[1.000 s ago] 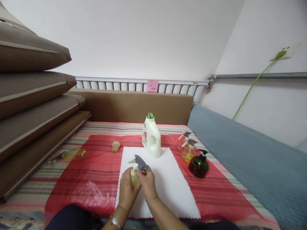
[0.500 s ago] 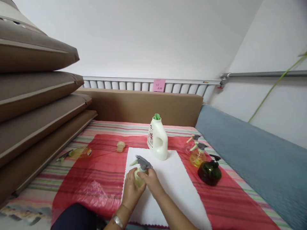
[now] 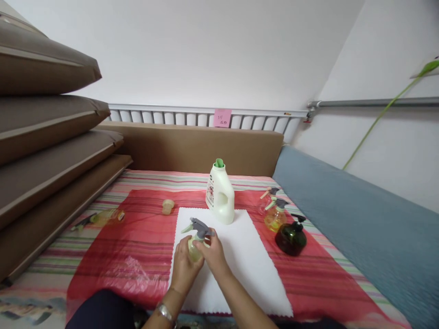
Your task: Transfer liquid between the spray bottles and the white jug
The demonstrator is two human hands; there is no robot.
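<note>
Above the front half of a white cloth (image 3: 245,269) I hold a small spray bottle (image 3: 194,249) with pale yellow-green liquid and a grey and light-green trigger head. My left hand (image 3: 184,264) is wrapped around the bottle's body. My right hand (image 3: 213,252) is closed at its neck, fingers around the collar under the trigger head. Part of the bottle is hidden by my fingers. Behind it, at the cloth's far edge, stands a cream-white jug (image 3: 221,194) with a side handle and an uncapped neck showing a green spout.
Left lie a translucent cap (image 3: 168,206) and a spray bottle on its side (image 3: 108,217). Right stand a yellow spray bottle (image 3: 275,219), a pinkish spray bottle (image 3: 265,201) and a dark green pump bottle (image 3: 291,238). Red plastic sheeting (image 3: 137,242) covers the striped bedding. Cushions (image 3: 51,109) are stacked left.
The view has shifted slightly, so everything sits a little further left and up. My right hand's fingers have moved up around the spray head's collar. The bottle stays in both hands.
</note>
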